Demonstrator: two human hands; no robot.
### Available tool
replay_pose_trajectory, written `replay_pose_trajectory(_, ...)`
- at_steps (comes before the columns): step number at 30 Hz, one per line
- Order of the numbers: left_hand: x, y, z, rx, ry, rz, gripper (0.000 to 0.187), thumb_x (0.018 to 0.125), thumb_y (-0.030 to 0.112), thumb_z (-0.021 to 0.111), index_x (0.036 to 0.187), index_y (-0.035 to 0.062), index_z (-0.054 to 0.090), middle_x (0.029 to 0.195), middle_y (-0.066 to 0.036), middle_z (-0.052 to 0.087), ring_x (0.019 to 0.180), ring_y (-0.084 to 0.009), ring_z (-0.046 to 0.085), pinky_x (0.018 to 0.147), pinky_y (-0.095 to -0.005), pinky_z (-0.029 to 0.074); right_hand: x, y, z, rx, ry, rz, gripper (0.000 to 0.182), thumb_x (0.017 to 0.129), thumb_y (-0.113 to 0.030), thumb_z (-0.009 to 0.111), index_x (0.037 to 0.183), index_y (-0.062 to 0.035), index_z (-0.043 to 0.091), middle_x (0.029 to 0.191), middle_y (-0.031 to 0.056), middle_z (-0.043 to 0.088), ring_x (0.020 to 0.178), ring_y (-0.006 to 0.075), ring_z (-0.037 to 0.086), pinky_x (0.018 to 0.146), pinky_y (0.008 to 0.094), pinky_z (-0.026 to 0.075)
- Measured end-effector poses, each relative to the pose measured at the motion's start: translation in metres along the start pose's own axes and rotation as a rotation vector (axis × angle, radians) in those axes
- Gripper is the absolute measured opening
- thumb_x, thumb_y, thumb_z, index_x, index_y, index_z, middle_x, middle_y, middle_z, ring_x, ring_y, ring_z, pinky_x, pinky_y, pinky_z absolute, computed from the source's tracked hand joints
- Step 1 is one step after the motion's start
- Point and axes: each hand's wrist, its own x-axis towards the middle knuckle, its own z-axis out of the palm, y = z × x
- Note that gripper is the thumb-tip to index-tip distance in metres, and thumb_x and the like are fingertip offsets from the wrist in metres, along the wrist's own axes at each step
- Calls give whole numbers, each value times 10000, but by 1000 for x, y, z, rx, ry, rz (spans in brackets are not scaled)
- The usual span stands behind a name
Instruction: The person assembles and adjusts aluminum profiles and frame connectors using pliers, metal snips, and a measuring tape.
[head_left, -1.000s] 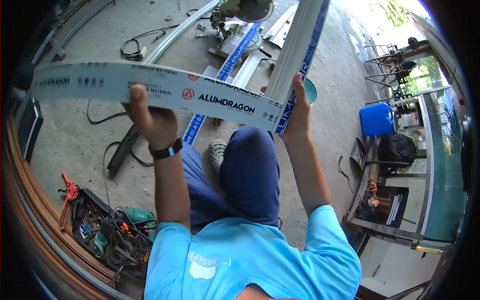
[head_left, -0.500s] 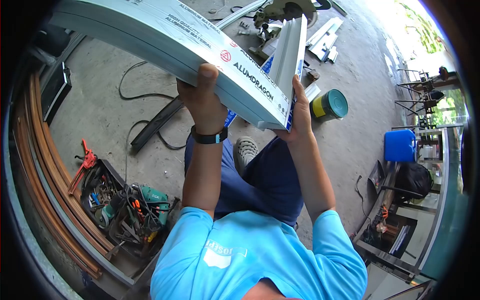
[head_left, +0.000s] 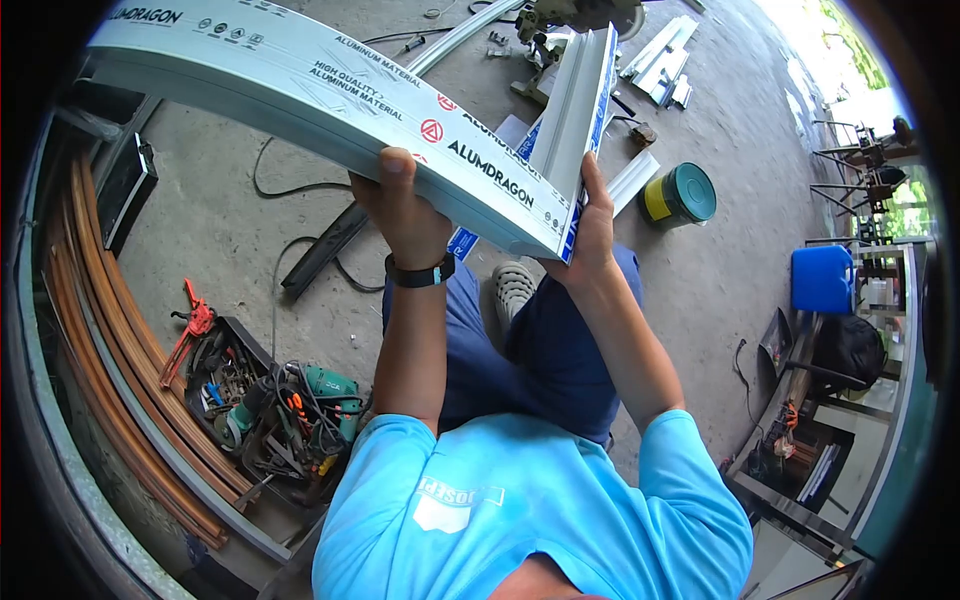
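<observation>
A long white aluminum profile [head_left: 330, 95] with ALUMDRAGON printing runs from the upper left to the middle of the view. My left hand [head_left: 403, 205], with a black band at the wrist, grips its near side, thumb over the edge. At the profile's right end, my right hand [head_left: 590, 225] holds the corner where it meets a second, channelled aluminum piece [head_left: 575, 110]. That second piece extends away at an angle, with blue-printed film along its edges. The fingers under both pieces are mostly hidden.
A toolbox [head_left: 235, 400] with a green power tool [head_left: 330, 385] sits at lower left beside long brown bars [head_left: 120, 350]. A green bucket [head_left: 690, 193], aluminum offcuts [head_left: 660, 60], a saw [head_left: 570, 20], a blue container [head_left: 822, 280] and a metal rack [head_left: 890, 370] surround me.
The view has shifted, so the floor items appear farther right. Both hands still hold the joined pieces, whose corner now appears slightly farther left.
</observation>
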Motion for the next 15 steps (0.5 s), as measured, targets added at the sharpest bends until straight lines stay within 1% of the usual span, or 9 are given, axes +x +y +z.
replay_pose_trajectory(3,4,-12,-13,-58,-6,41,1032,895,733,623,1514,-8,259,1449,-184,410,1299,-268,501,1040,-457,494,3,0,6,5,-35,-25,683,1004,-545,552,1378,23,488,1169,221,689,1002,304,754,853,449,656)
replay_pose_trajectory(6,5,-47,-48,-174,27,51,1046,872,776,602,1499,1,285,1412,-143,468,1241,-228,538,991,-438,527,0,-4,8,-110,-75,-54,562,992,-507,595,1322,-55,543,1090,151,681,967,264,745,868,421,646)
replay_pose_trajectory(7,7,-65,-69,-242,17,59,1054,863,786,601,1498,5,289,1401,-135,486,1231,-222,547,986,-434,532,-3,-3,15,-137,-29,-95,541,957,-492,648,1248,-40,584,1030,138,678,884,242,740,788,401,646)
replay_pose_trajectory(8,6,-79,-80,-259,55,74,1018,871,776,600,1479,10,318,1376,-133,509,1210,-226,565,984,-437,535,-2,-2,11,-170,-14,-99,538,945,-487,663,1230,-35,596,1016,136,675,864,237,733,767,392,635)
replay_pose_trajectory(11,-8,-47,-46,-185,140,74,913,894,745,597,1421,26,405,1301,-126,577,1149,-236,619,980,-445,547,-6,0,9,-292,64,-178,541,897,-491,705,1145,-15,636,967,114,652,811,204,684,709,344,582)
replay_pose_trajectory(12,-7,-22,-31,-148,-5,101,849,914,716,600,1388,30,439,1279,-122,586,1135,-232,626,984,-456,547,-3,0,7,-329,59,-224,543,900,-495,698,1146,-15,633,968,109,647,822,196,677,712,340,579)
replay_pose_trajectory(13,-11,-12,-11,-150,162,18,674,970,603,614,1336,52,482,1200,-92,604,1098,-214,630,989,-472,540,-1,2,2,-364,56,-266,545,903,-500,691,1146,-16,629,969,104,642,832,189,671,716,336,576)
replay_pose_trajectory(14,-16,-14,-6,-157,168,-40,633,982,567,613,1338,61,484,1181,-82,603,1087,-212,627,981,-470,541,0,4,-2,-398,55,-303,547,906,-505,684,1146,-17,626,969,99,636,842,181,665,719,331,573)
replay_pose_trajectory(15,-19,-15,-3,-164,176,-96,592,993,532,613,1340,69,485,1161,-72,602,1076,-210,625,974,-468,541,-4,4,-1,-436,38,-336,551,909,-515,676,1149,-21,623,1006,94,632,905,173,646,781,339,565)
